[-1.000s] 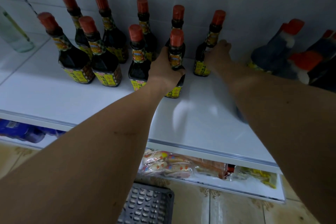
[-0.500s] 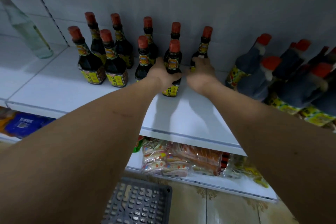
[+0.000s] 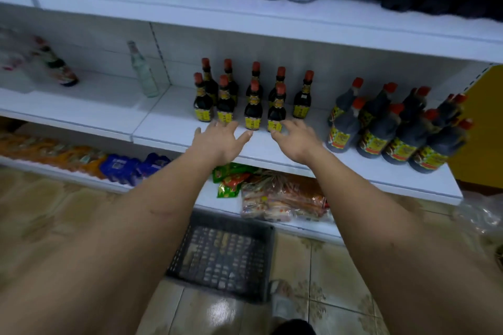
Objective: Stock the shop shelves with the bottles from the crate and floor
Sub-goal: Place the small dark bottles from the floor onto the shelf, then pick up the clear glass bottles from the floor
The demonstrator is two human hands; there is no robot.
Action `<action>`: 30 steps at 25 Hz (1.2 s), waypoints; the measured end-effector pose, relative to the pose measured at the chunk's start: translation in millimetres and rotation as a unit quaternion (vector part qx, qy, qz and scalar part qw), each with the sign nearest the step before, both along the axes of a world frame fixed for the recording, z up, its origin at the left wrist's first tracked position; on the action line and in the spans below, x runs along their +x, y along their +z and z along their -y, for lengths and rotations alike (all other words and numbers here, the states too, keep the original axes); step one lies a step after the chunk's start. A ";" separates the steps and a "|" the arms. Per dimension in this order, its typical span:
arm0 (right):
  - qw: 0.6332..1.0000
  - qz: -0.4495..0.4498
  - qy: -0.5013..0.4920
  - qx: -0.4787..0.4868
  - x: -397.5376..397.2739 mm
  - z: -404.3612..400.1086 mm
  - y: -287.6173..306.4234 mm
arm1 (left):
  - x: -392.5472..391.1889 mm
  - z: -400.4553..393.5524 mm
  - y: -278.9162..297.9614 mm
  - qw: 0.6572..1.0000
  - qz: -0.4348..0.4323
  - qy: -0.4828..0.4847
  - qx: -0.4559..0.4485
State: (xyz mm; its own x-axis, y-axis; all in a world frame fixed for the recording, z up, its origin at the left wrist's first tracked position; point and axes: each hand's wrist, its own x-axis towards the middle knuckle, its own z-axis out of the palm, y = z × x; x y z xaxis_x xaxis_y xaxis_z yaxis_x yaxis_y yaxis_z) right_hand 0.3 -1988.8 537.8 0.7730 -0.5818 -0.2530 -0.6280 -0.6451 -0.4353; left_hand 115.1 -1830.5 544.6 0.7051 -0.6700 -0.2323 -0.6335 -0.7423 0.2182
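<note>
Nine small dark bottles [image 3: 252, 106] with red caps stand upright in two rows toward the back of the middle shelf [image 3: 168, 122], four in front and five behind. Both hands hover over the shelf's front part, just before the front row: the left hand [image 3: 220, 139] has its fingers spread and straight, holding nothing, and the right hand [image 3: 295, 137] has its fingers loosely bent, also holding nothing, its fingertips just beside the base of the rightmost front bottle; whether they touch it cannot be told. Toward the shelf's right end stands a group of larger dark bottles [image 3: 392, 130] with yellow labels. Near the left end is one clear glass bottle [image 3: 143, 73]. Below, on the tiled floor [image 3: 49, 212], a dark plastic crate [image 3: 226, 253] sits against the bottom shelf.
</note>
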 end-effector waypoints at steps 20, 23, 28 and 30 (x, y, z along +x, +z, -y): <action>0.973 -0.035 0.224 0.039 -89.9 -272.3 64.7 | -169.9 -287.2 68.0 0.966 -0.059 0.249 -0.038; 0.954 -0.062 0.294 0.023 -91.6 -328.6 58.5 | -188.1 -342.6 72.3 0.944 -0.072 0.316 -0.061; 0.928 -0.063 0.368 -0.010 -81.7 -428.2 69.8 | -197.0 -437.9 88.0 0.915 -0.045 0.389 -0.092; 0.922 -0.064 0.383 -0.007 -69.3 -464.3 75.3 | -194.9 -480.2 89.7 0.910 -0.040 0.401 -0.103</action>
State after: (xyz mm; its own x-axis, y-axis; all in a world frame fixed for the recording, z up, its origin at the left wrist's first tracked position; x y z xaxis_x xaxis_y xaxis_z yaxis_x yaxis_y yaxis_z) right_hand -69.1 -1524.6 613.0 0.9225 0.1184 -0.3673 -0.0318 -0.9252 -0.3782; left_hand -79.8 -1350.3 634.3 0.9724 0.0163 -0.2329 0.1171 -0.8971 0.4259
